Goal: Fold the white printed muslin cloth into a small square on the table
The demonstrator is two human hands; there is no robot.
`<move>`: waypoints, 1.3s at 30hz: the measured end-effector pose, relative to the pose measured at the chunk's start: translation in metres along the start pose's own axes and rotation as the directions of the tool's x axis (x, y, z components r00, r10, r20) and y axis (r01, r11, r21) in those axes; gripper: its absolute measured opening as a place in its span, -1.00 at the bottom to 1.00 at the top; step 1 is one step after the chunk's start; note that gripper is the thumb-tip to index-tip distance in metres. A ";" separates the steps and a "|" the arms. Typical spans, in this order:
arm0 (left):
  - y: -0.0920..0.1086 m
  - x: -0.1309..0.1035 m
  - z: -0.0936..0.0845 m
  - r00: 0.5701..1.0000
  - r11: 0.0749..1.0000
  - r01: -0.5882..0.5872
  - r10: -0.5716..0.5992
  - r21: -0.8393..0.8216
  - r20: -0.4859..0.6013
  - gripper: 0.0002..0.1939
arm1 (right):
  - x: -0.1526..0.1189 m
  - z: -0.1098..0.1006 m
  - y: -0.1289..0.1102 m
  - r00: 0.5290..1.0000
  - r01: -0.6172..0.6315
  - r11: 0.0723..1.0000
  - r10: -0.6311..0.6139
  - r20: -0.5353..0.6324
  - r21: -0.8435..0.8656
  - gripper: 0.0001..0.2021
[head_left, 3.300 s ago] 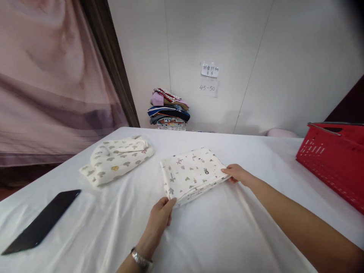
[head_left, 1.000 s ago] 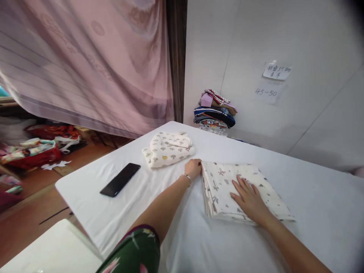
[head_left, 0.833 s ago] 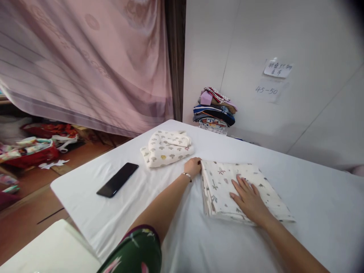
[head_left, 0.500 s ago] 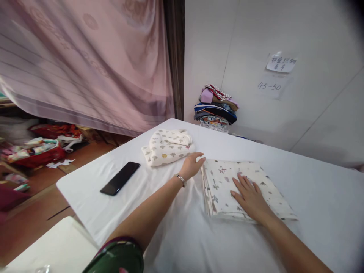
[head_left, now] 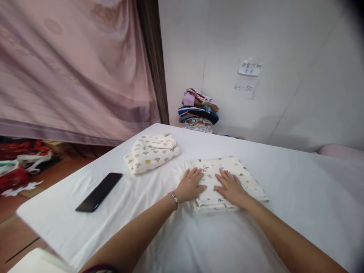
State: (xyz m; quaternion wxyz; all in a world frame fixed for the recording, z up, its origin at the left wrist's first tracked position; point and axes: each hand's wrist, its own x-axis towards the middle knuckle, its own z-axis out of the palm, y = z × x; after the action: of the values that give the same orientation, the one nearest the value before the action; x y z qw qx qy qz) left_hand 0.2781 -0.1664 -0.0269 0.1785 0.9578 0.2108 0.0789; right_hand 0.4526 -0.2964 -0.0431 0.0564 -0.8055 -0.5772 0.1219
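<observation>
A folded cream cloth with small printed figures (head_left: 212, 199) lies flat on the white-covered table (head_left: 295, 182). My left hand (head_left: 190, 184) rests palm down on its left edge, fingers spread. On the middle of the same cloth lies my right hand (head_left: 231, 188), also flat with the fingers apart. Neither hand grips anything. Behind and to the left is a second cream cloth with a mushroom print (head_left: 153, 153), loosely folded and touched by neither hand.
A black phone (head_left: 99, 192) lies on the table's left part. Beyond the far edge stands a stack of folded clothes (head_left: 198, 112) against the wall (head_left: 284, 57), which bears paper notes (head_left: 249, 68). A pink curtain (head_left: 79, 68) hangs at the left.
My left hand has come down from beside the printed cloth onto its left part. My right hand stays flat on the cloth. The view has turned to the right.
</observation>
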 end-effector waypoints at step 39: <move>-0.011 0.004 0.004 0.805 0.633 0.538 -0.581 -0.557 0.118 -0.48 | -0.030 -0.040 0.103 0.871 -0.440 0.333 0.385 0.306 0.834 -0.49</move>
State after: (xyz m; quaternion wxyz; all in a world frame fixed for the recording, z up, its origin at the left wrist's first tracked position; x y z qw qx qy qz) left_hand 0.2784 -0.1568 -0.0340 0.4614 0.7438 0.4702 0.1132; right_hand 0.5487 -0.3569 -0.0242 0.4180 -0.7705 -0.2055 0.4352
